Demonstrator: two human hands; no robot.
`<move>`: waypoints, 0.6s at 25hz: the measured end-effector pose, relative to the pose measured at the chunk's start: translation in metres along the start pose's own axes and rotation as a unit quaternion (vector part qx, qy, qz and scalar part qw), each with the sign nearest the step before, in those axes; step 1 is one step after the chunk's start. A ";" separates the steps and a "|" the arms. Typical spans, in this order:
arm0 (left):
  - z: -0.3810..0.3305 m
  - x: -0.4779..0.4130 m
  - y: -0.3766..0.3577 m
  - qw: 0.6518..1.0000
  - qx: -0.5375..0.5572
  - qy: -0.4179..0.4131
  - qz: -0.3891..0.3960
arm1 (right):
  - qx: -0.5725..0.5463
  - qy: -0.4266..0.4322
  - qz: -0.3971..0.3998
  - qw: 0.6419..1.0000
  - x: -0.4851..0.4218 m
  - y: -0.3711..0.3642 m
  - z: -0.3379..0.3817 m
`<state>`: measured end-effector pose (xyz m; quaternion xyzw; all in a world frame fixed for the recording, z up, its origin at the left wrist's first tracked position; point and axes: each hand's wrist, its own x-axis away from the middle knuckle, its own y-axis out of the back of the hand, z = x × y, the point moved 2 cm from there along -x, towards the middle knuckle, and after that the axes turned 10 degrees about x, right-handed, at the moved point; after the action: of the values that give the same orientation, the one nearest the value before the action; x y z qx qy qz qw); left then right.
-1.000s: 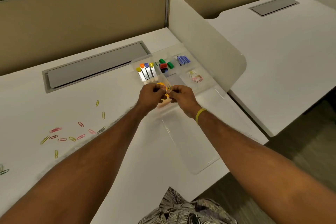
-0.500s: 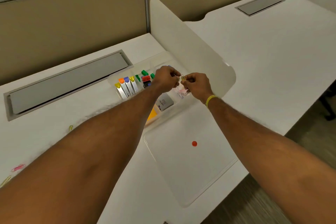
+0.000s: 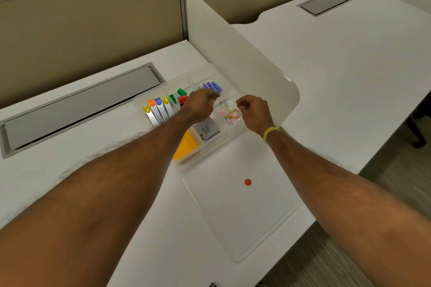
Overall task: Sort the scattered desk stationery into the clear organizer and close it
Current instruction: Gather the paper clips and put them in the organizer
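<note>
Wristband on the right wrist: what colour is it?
Yellow. The wristband shows plainly in the head view, the only view given.

surface: smooth white table (image 3: 93, 170) | set flush into it: long grey rectangular cable flap (image 3: 81, 105) | lying on it: clear plastic compartment organizer (image 3: 227, 135), uncovered | adjoining its near edge: flat clear plastic lid (image 3: 233, 221), flat on the table

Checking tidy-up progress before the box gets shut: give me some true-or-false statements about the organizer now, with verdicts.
1. The clear lid lies open on the desk. True.
2. Coloured paper clips lie in a compartment between the left hand and the right hand. True.
3. The yellow wristband is on the left wrist. False: it is on the right wrist.
4. The yellow pad lies outside the organizer. False: it sits in a near corner compartment.
</note>
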<state>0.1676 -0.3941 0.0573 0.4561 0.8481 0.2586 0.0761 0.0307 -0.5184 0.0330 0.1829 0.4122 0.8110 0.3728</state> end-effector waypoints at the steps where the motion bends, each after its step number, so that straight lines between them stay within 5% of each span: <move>1: 0.004 0.007 0.003 1.000 -0.005 -0.004 -0.001 | -0.002 0.008 -0.003 1.000 0.004 0.000 0.004; 15: 0.085 0.185 0.036 0.985 -0.161 -0.020 -0.057 | 0.107 0.268 0.131 0.948 0.136 -0.065 0.080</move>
<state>0.1189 -0.1961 0.0232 0.3936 0.8184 0.3781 0.1799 0.0196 -0.3480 0.0262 0.0497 0.5534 0.8232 0.1168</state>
